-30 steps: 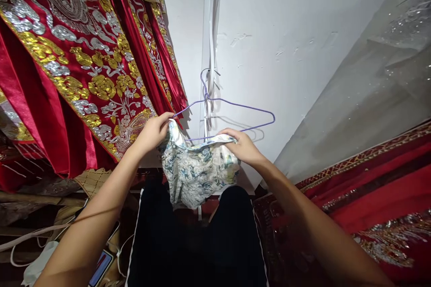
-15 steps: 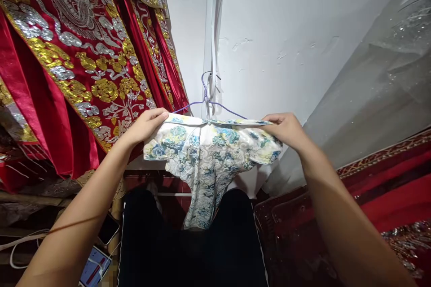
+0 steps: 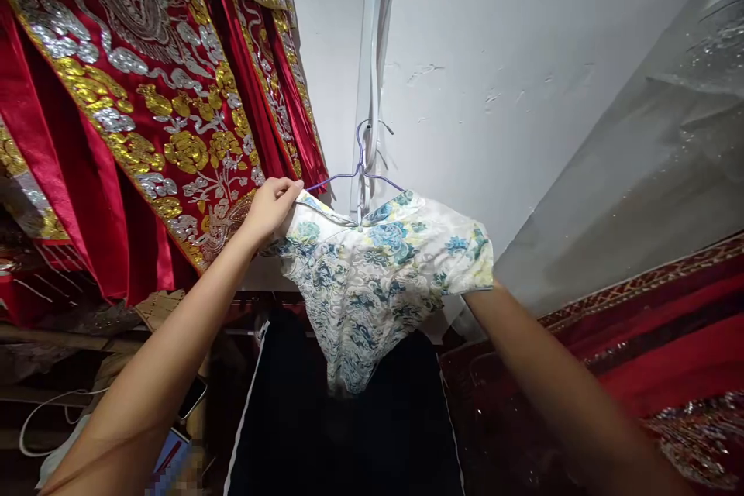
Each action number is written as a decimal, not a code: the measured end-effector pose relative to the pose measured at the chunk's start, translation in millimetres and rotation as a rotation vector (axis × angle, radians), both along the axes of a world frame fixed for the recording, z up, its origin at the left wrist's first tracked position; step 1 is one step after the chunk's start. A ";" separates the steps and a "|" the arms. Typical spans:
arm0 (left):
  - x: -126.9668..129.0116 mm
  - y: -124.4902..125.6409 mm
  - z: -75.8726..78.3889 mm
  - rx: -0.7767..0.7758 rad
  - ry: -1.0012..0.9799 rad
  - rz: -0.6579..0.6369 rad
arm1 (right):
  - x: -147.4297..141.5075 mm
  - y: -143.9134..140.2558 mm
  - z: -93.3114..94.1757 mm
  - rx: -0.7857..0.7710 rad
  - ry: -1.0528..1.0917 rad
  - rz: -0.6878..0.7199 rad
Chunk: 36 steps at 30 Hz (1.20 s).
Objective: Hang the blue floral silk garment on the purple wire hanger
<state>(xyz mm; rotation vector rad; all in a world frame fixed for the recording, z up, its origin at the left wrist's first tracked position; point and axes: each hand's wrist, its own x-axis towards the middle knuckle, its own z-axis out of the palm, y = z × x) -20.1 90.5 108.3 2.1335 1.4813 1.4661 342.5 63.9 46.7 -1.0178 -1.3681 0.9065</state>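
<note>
A small white garment [image 3: 372, 271] with blue and yellow flowers hangs over a purple wire hanger [image 3: 361, 163], whose hook is caught on a white strip on the wall. My left hand [image 3: 270, 209] pinches the garment's left shoulder at the hanger's left arm. My right hand is hidden under the garment's right sleeve; only the forearm [image 3: 540, 372] shows, so its grip cannot be seen.
Red robes with gold and silver embroidery [image 3: 145, 108] hang close on the left. More red embroidered cloth [image 3: 651, 356] and a clear plastic cover [image 3: 656, 147] lie to the right. Black fabric [image 3: 349, 434] is below. A phone [image 3: 191, 399] and cables lie at lower left.
The garment went from bunched in both hands to spread across the hanger. My right hand moved from its top edge to under the right sleeve; the left stayed at the left shoulder.
</note>
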 end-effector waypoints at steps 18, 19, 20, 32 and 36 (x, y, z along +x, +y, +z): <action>25.4 -32.8 29.0 0.122 -0.157 -0.145 | -4.8 -12.9 65.8 0.146 0.352 -0.137; 25.0 -33.5 26.8 0.110 -0.116 -0.120 | -15.3 -18.3 70.6 0.144 0.343 -0.114; 23.3 -33.8 22.4 0.091 -0.081 -0.091 | -24.7 -26.6 73.6 0.126 0.316 -0.077; 57.8 -65.9 -20.2 0.023 -0.731 -0.237 | -56.4 -84.3 29.4 0.352 -0.825 0.282; 93.9 -96.4 -7.4 -0.210 -1.008 -0.486 | -88.7 -68.3 -10.7 0.633 -0.962 0.061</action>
